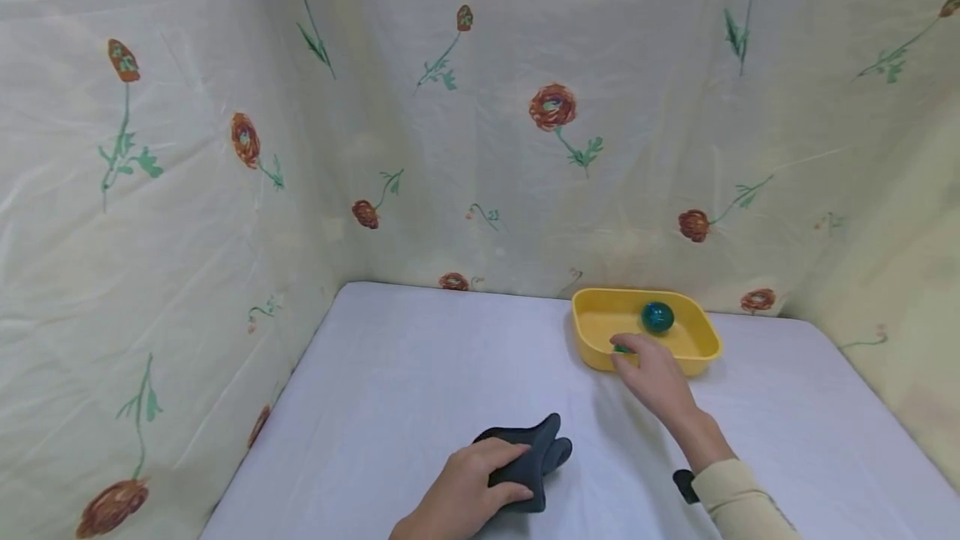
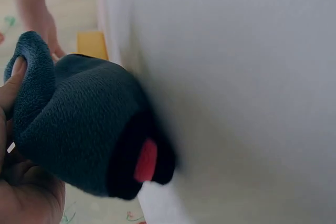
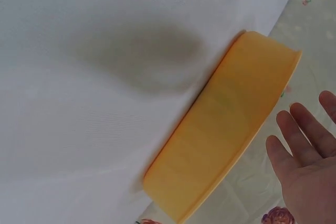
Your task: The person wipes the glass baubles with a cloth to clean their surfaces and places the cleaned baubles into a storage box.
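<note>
A dark blue-grey fleecy cloth (image 1: 536,465) with black edging is bunched up at the front middle of the table. My left hand (image 1: 465,477) grips it between thumb and fingers. In the left wrist view, a red patch (image 2: 146,160) shows against the cloth's black edge. My right hand (image 1: 658,377) is over the front rim of a yellow bin (image 1: 591,315), its fingers spread and fairly straight in the right wrist view. A small green thing (image 1: 622,348) shows by the right fingertips, mostly hidden. Inside the bin lies a shiny teal ball (image 1: 657,317).
The white-covered table (image 1: 420,357) meets flower-patterned curtains (image 1: 480,132) at the back and both sides. The bin stands at the back right, close to the rear edge. A black band (image 1: 686,486) is on my right wrist by the cream sleeve (image 1: 738,494).
</note>
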Demonstrator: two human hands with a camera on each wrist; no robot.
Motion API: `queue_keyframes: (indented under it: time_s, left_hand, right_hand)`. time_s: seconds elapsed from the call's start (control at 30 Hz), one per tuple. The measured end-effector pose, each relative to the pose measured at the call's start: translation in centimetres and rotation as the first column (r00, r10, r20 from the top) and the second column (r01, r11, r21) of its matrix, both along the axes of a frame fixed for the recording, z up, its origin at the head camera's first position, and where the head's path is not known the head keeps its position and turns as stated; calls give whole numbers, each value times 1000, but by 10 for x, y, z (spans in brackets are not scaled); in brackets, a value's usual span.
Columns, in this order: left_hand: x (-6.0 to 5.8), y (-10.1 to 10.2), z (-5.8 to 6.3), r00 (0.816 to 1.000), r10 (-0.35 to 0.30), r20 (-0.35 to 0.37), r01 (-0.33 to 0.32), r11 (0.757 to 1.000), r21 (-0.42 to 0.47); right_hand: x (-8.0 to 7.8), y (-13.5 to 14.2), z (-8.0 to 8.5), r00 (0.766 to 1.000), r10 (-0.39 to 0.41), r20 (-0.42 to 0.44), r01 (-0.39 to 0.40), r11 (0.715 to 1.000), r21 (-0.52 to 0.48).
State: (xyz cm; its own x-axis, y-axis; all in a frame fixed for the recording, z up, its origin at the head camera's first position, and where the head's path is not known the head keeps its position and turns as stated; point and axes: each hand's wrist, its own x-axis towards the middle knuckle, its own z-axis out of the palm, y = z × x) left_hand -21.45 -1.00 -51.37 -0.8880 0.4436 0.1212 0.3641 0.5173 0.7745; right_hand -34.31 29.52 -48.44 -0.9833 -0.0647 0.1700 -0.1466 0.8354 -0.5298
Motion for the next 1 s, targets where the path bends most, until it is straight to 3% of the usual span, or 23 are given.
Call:
queue_keyframes:
  time_s: [0.3, 0.5, 0.83, 0.9, 1.0]
  left_hand:
    - [6, 9, -19, 987, -134, -89, 115, 975, -190]
    - [8, 13, -21, 982, -161, -96, 135, 962, -239]
    - [3, 21, -19, 970, -219, -110, 144, 874, -465]
    - [2, 20, -19, 961, -245, -128, 155, 861, -484]
    - [0, 15, -18, 953, -269, -140, 173, 861, -478]
  right_hand:
    - [6, -1, -3, 1000, -8, -5, 8, 1000, 7]
    - [13, -6, -9, 999, -16, 28, 16, 1000, 4]
    - [25, -16, -10, 1000, -12, -4, 12, 999, 42]
    - [27, -18, -9, 1000, -8, -12, 9, 998, 58]
    - [30, -21, -9, 1000, 2, -29, 1, 996, 92]
